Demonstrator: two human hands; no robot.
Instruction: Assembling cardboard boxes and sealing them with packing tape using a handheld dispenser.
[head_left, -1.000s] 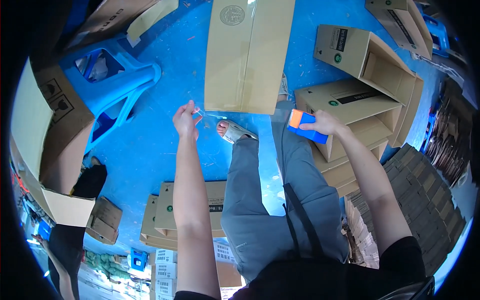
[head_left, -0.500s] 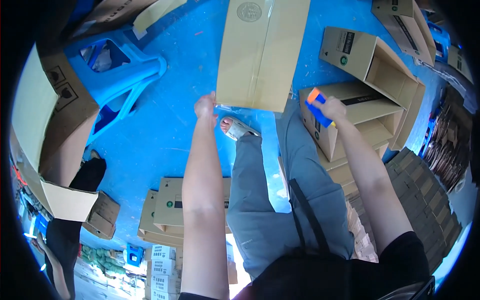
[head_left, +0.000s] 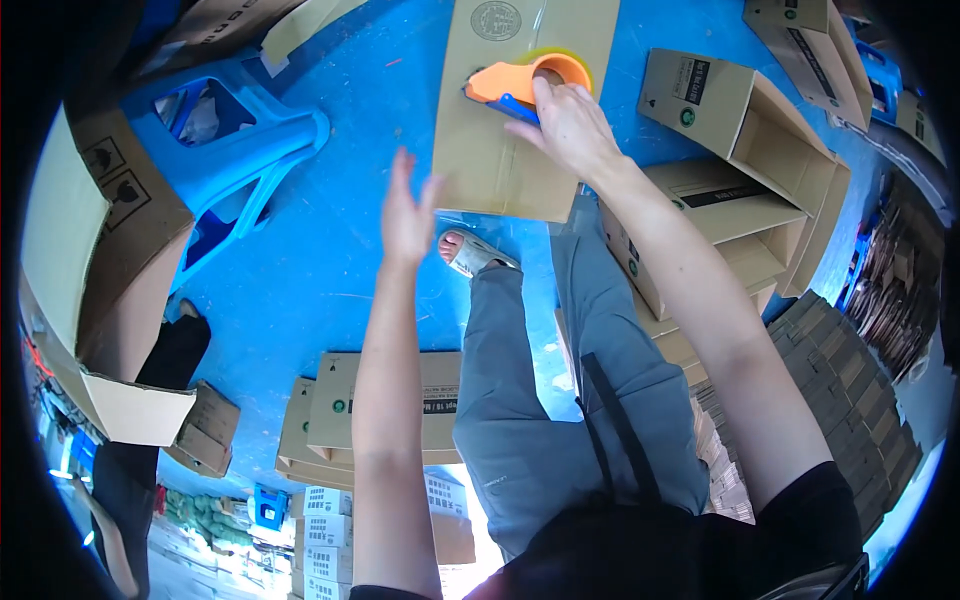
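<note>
A tall brown cardboard box (head_left: 485, 165) stands in front of me, with a strip of tape along the middle seam of its upper face. My right hand (head_left: 578, 130) grips an orange tape dispenser (head_left: 503, 80) with a blue handle, held over that face; the palm hides part of the grip. Just left of the box's near left corner is my left hand (head_left: 408, 222), fingers stretched and apart, slightly blurred, holding nothing.
Open cardboard boxes (head_left: 690, 100) stand on the right, beside stacked flat cartons (head_left: 850, 400). At left are a blue plastic stool (head_left: 230, 130) and a large open box (head_left: 140, 270). Another person's dark trouser leg (head_left: 180, 345) shows there. More boxes (head_left: 385, 400) lie lower down.
My right hand has swung left and forward with the tape dispenser, from beside the right-hand boxes to above the box. My left hand has let go of the box's corner and opened.
</note>
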